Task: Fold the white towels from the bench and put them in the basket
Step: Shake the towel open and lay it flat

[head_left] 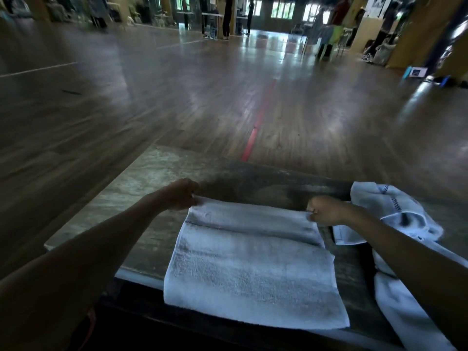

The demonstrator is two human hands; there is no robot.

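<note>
The white rectangular terry towel (253,269), flat on the dark worn bench (141,188) at lower centre of the frame, appears soft, light and limp; grip it at the far corners, where the left hand (181,195) and right hand (326,210) each pinch it.

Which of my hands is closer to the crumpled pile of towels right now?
Right. The right hand pinches the far right corner of the flat towel, just beside the crumpled pile; the left hand pinches its far left corner, across the towel.
</note>
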